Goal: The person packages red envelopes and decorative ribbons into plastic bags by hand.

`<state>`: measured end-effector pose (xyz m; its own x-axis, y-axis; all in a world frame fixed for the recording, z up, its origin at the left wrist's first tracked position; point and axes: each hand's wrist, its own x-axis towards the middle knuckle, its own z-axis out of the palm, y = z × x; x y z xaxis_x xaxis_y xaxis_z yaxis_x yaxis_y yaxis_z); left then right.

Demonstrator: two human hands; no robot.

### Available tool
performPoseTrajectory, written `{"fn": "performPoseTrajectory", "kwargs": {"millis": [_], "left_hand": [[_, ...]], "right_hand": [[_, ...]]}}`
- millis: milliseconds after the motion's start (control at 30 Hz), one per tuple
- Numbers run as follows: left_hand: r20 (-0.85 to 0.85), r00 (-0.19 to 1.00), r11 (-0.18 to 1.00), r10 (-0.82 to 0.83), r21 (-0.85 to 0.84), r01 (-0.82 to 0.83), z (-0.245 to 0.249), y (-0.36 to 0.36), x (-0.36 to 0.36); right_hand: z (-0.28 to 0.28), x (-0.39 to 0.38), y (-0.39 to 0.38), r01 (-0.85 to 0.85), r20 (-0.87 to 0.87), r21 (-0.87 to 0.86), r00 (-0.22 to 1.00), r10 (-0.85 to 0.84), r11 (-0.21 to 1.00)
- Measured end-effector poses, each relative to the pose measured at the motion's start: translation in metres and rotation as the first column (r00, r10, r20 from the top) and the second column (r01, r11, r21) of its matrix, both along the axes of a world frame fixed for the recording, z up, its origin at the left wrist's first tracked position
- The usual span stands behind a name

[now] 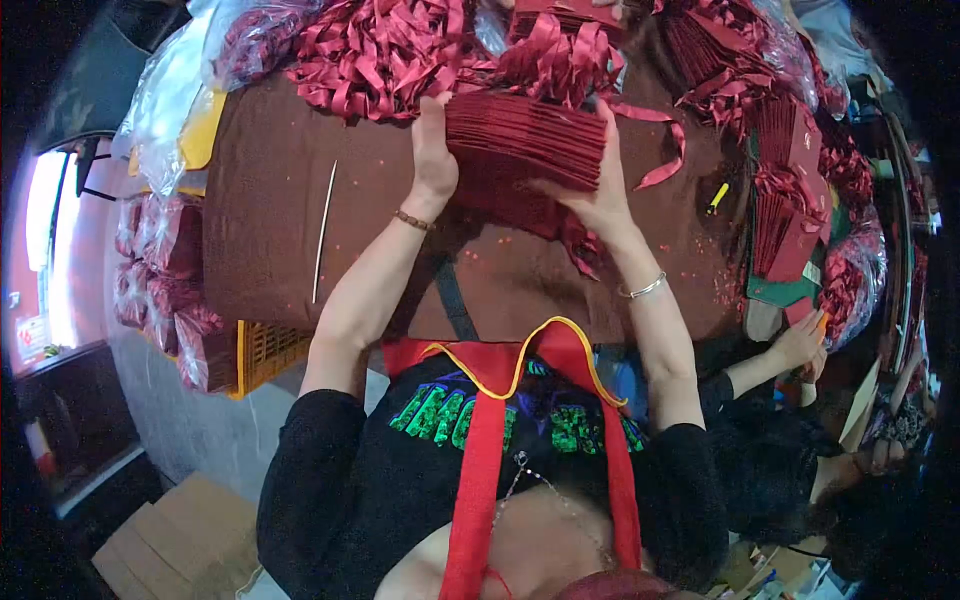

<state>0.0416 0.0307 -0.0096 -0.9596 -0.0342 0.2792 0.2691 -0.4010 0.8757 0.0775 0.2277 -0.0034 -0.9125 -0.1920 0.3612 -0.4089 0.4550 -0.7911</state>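
Stack of red pieces held between two hands

In the upper middle of the frame, the stack of dark red folded pieces (525,130) is above the brown cloth (270,210). The left hand (435,155) is clamped on its left end, although some fingers are hidden behind. The right hand (600,195) is clamped on its right end, with the thumb lying across the lower side. Between the hands, the layered edges look close together, but not perfectly level.

To do this holding well, I would press both ends with equal force, so that the middle does not bow. The palms should be flat against the ends, and the ribbon tail (580,248) below the right hand should stay free of the layers. Near the upper edge, the ribbon heap (375,60) lies very close, so its loops could catch; a little space there would be safer.
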Motion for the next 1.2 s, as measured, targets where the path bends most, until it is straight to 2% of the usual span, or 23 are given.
{"fn": "performPoseTrajectory", "kwargs": {"millis": [33,133,167,200,267,300,333,400,433,467,533,567,600,667,700,767,800,867,933,967,1067,1133,1200], "left_hand": [[0.071,0.997,0.999,0.007,0.046,-0.010,0.007,0.003,0.002],[0.131,0.991,1.000,0.016,-0.013,-0.015,-0.009,0.001,-0.004],[0.022,0.999,0.998,0.049,-0.027,-0.048,-0.010,0.003,-0.006],[0.021,0.999,0.999,0.048,-0.024,-0.048,-0.011,0.004,-0.009],[0.136,0.986,0.995,-0.093,0.043,0.088,-0.014,-0.001,-0.012],[0.179,0.964,0.977,-0.199,0.114,0.181,-0.014,-0.006,-0.014],[0.177,0.963,0.977,-0.202,0.109,0.185,-0.014,-0.012,-0.015],[0.260,0.900,0.930,-0.350,-0.019,0.367,0.012,-0.017,-0.014],[0.245,0.911,0.908,-0.331,-0.181,0.378,0.032,-0.022,-0.014],[0.244,0.912,0.908,-0.329,-0.185,0.377,0.043,-0.023,-0.016],[-0.064,0.926,0.675,-0.373,-0.704,0.223,0.061,-0.021,-0.026],[-0.269,0.858,0.370,-0.438,-0.923,-0.100,0.078,-0.016,-0.018],[-0.223,0.837,0.210,-0.499,-0.969,-0.133,0.094,-0.007,-0.004],[-0.364,0.796,-0.066,-0.484,-0.892,-0.448,0.081,0.003,0.002],[-0.363,0.792,-0.070,-0.491,-0.890,-0.451,0.078,0.003,0.001],[-0.212,0.880,-0.156,-0.425,-0.941,-0.302,0.079,0.006,-0.001],[-0.212,0.879,-0.158,-0.427,-0.939,-0.304,0.076,0.008,-0.001],[-0.341,0.806,-0.129,-0.483,-0.883,-0.451,0.069,0.005,0.000],[-0.347,0.798,-0.145,-0.492,-0.872,-0.468,0.068,0.004,0.003],[-0.361,0.803,-0.129,-0.474,-0.874,-0.469,0.068,0.005,0.004],[-0.377,0.808,-0.109,-0.453,-0.876,-0.470,0.069,0.008,0.005],[-0.378,0.811,-0.102,-0.446,-0.879,-0.466,0.068,0.006,0.004],[-0.370,0.808,-0.089,-0.459,-0.886,-0.456,0.066,0.004,0.001]], "right_hand": [[-0.001,-0.002,0.003,0.007,0.015,0.044,1.000,-0.007,0.999],[0.001,-0.007,0.005,-0.038,0.033,-0.015,0.999,0.038,0.999],[0.001,-0.008,0.002,-0.042,-0.018,-0.054,0.999,0.041,0.998],[0.000,-0.007,0.002,-0.053,-0.062,-0.089,0.997,0.048,0.995],[0.001,-0.007,0.005,-0.045,-0.108,-0.023,0.993,0.042,0.999],[0.006,-0.006,0.005,0.008,0.010,0.029,1.000,-0.008,1.000],[0.010,-0.004,0.005,0.053,0.125,0.086,0.990,-0.064,0.995],[0.009,-0.005,0.005,0.055,0.136,0.059,0.989,-0.062,0.997],[0.008,-0.006,0.005,0.055,0.154,0.035,0.986,-0.059,0.998],[0.005,-0.007,0.006,0.054,0.152,0.032,0.987,-0.058,0.998],[0.002,-0.011,0.009,0.037,0.075,0.037,0.996,-0.039,0.999],[0.002,-0.011,0.011,0.041,0.071,0.032,0.997,-0.043,0.999],[0.002,-0.011,0.012,0.016,0.106,0.017,0.994,-0.018,1.000],[0.005,-0.009,0.015,-0.007,0.138,-0.005,0.990,0.007,1.000],[0.006,-0.009,0.015,-0.058,0.122,-0.018,0.991,0.060,0.998],[0.011,-0.008,0.022,-0.104,0.101,-0.032,0.989,0.107,0.994],[0.013,-0.008,0.031,-0.149,0.099,-0.086,0.983,0.157,0.985],[0.028,-0.015,0.036,-0.195,0.093,-0.136,0.974,0.209,0.971],[0.055,-0.023,0.038,-0.102,-0.205,0.307,0.964,0.170,0.946],[0.063,-0.028,0.032,0.019,-0.382,0.424,0.910,0.160,0.905],[0.063,-0.043,0.031,-0.037,-0.322,0.537,0.914,0.246,0.843],[0.067,-0.045,0.023,-0.032,-0.369,0.542,0.889,0.272,0.840],[0.071,-0.043,0.020,-0.146,-0.220,0.530,0.927,0.302,0.835]]}}
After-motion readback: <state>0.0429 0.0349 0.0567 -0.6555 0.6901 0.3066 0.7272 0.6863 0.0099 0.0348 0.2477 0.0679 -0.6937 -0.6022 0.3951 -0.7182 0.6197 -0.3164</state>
